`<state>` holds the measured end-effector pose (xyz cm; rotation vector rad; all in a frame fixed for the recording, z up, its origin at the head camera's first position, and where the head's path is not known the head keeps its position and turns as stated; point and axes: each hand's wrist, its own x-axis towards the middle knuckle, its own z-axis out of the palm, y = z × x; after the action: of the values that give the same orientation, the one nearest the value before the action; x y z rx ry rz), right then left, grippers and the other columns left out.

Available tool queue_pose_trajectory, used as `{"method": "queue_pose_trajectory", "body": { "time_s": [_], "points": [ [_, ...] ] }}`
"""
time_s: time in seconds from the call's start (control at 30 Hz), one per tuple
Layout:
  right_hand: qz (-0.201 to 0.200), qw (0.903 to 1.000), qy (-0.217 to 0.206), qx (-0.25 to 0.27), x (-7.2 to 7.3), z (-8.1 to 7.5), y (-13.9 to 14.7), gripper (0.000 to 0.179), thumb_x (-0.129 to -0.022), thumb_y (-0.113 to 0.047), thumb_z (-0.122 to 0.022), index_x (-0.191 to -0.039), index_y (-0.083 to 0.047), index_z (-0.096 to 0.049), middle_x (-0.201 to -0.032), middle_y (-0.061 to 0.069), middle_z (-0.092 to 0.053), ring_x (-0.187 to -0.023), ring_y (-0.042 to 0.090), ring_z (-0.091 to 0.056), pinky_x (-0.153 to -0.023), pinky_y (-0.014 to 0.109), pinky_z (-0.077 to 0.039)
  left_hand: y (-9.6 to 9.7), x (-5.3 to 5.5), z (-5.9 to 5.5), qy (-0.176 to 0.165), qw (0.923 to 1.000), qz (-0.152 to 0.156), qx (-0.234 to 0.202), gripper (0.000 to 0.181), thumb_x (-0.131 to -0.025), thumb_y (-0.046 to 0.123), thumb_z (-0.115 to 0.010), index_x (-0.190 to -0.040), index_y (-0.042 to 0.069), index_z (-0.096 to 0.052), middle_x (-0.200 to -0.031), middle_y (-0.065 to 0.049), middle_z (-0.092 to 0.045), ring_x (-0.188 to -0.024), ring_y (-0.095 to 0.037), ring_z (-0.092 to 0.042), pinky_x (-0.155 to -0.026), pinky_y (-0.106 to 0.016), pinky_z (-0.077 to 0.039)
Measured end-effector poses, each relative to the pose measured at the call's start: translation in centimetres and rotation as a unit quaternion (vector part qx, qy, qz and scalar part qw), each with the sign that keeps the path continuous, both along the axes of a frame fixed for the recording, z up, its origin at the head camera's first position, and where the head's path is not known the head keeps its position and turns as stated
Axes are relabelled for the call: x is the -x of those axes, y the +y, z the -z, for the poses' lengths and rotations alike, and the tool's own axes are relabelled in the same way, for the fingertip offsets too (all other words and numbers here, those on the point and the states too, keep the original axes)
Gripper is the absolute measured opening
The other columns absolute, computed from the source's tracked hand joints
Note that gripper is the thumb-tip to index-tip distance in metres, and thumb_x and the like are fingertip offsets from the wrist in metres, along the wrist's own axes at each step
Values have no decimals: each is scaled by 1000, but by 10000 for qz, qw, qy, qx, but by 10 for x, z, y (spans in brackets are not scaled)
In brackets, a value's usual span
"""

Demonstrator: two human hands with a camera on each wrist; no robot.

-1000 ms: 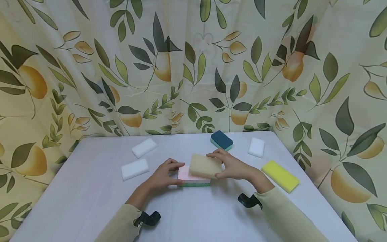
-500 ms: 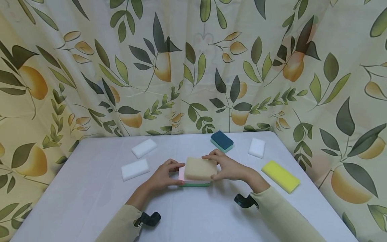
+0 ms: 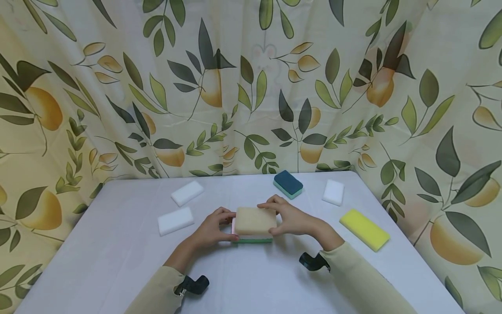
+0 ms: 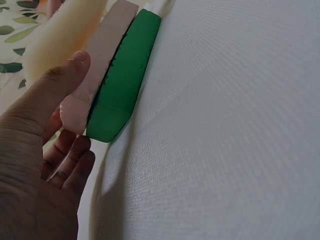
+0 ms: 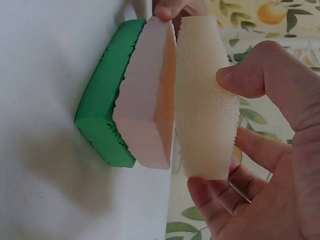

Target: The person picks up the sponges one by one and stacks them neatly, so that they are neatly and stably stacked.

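Note:
In the head view a two-layer stack sits mid-table: a green sponge (image 5: 107, 100) at the bottom with a pink sponge (image 5: 142, 95) on it. My left hand (image 3: 211, 226) holds the stack's left end, thumb on the near side and fingers behind, around the pink sponge. A thick beige sponge (image 3: 256, 220) is in my right hand (image 3: 295, 219), pinched at its right end between thumb and fingers. It lies close over the pink sponge and covers most of it in the head view. The right wrist view shows a narrow wedge between beige and pink.
Two white sponge blocks, one farther back (image 3: 187, 193) and one nearer (image 3: 175, 221), lie at left. A dark blue and green sponge (image 3: 288, 183), another white block (image 3: 333, 192) and a yellow sponge (image 3: 364, 229) lie at right. A patterned curtain (image 3: 251, 126) hangs behind the white-covered table (image 3: 117, 244).
My right hand has carried the beige sponge left and slightly down, bringing it over the pink sponge and squaring it up with the stack. The left hand keeps its place.

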<state>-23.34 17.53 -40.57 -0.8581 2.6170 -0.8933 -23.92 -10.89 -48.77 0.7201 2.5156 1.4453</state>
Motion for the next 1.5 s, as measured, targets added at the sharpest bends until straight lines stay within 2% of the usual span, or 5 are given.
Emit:
{"method": "queue_pose_trajectory", "body": {
  "time_s": [0.53,1.5],
  "points": [
    [-14,9999,-102,113,2,5,-6,66,-77,-20,-75,-139,-15,-55,-127,6,-46,-116,21,-46,-95,46,-44,2,1,1,165,9998,45,76,63,-71,28,-90,-125,9,-63,-115,-1,-54,-115,-22,-58,-104,-39,-45],
    [-5,9996,-207,166,4,9,-6,66,-75,-17,-73,-139,-14,-56,-127,6,-46,-117,22,-45,-96,46,-44,2,0,0,27,9999,-71,151,73,-71,29,-89,-132,7,-58,-117,-2,-55,-112,-19,-58,-103,-38,-46]
  ]
}}
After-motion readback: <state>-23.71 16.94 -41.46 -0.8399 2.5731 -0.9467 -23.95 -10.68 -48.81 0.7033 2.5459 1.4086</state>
